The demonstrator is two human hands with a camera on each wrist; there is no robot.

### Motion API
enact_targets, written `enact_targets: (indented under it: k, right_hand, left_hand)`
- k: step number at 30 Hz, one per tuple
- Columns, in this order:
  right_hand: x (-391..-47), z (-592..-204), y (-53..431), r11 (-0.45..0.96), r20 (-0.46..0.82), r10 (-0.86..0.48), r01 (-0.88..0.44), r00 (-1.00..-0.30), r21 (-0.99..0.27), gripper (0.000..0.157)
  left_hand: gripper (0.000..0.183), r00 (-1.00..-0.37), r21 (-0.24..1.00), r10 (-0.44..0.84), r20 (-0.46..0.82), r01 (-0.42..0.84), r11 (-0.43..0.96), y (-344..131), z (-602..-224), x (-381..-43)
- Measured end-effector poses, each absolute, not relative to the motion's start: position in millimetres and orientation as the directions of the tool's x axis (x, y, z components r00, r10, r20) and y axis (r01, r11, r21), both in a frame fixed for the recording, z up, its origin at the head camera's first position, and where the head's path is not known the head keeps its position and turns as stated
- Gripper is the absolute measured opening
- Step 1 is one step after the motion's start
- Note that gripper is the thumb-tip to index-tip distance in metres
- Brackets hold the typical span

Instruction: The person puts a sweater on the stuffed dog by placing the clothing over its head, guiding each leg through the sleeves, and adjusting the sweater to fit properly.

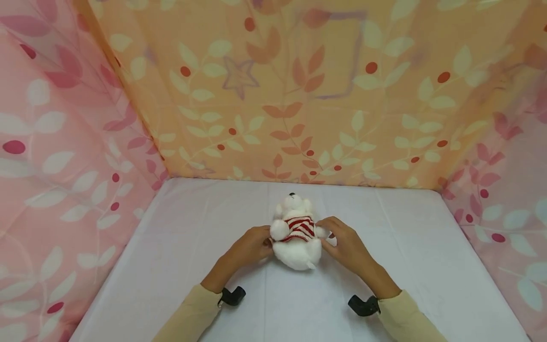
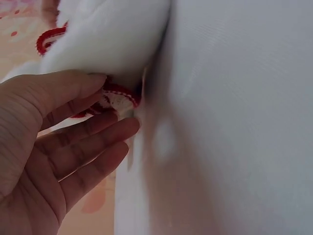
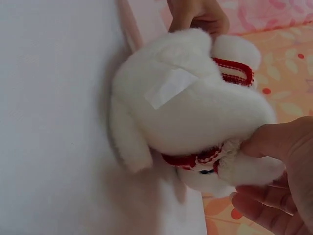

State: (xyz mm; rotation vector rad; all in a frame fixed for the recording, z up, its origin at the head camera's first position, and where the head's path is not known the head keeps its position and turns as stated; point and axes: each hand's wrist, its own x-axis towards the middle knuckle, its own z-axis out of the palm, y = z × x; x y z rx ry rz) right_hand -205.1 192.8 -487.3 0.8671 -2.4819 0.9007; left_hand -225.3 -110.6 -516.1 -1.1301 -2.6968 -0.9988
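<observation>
A white plush bear (image 1: 296,256) in a red-and-white striped knit sweater (image 1: 301,228) is on the white table, its head and black nose toward the back wall. My left hand (image 1: 252,243) is at its left side. In the left wrist view, thumb and forefinger pinch the red-edged sweater hem (image 2: 120,93) under the furry body, the other fingers loosely spread. On the opposite side my right hand (image 1: 347,244) grips the bear by its arm and sweater edge, thumb (image 3: 266,141) on top and fingers beneath. A white label (image 3: 170,88) shows on the bear's rear.
White cloth covers the table (image 1: 205,213). An orange leaf-patterned curtain (image 1: 265,95) hangs along the back, and pink patterned curtains (image 1: 64,190) stand at both sides. Each wrist wears a black camera mount (image 1: 363,305) over a beige sleeve (image 1: 408,318).
</observation>
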Motion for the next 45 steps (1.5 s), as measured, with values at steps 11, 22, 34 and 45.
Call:
enact_targets:
  k: [11, 22, 34, 45]
  right_hand:
    - [-218, -492, 190, 0.508, 0.375, -0.357, -0.515, -0.856, -0.691, 0.033]
    - [-223, -490, 195, 0.447, 0.388, -0.391, -0.541, -0.835, -0.712, 0.036]
    - [-223, -495, 207, 0.390, 0.183, -0.331, -0.311, -0.926, -0.867, 0.021]
    - [-246, -497, 203, 0.366, 0.109, -0.199, -0.177, -0.974, -0.913, 0.024]
  left_hand:
    - [0.026, -0.733, 0.583, 0.634, 0.248, 0.635, 0.507, -106, -518, -227]
    - [0.026, -0.735, 0.608, 0.638, 0.232, 0.621, 0.494, -105, -518, -227]
    - [0.020, -0.833, 0.890, 0.537, 0.134, 0.339, 0.303, -116, -515, -240]
    - [0.035, -0.874, 0.987, 0.485, 0.033, 0.104, 0.120, -102, -523, -264]
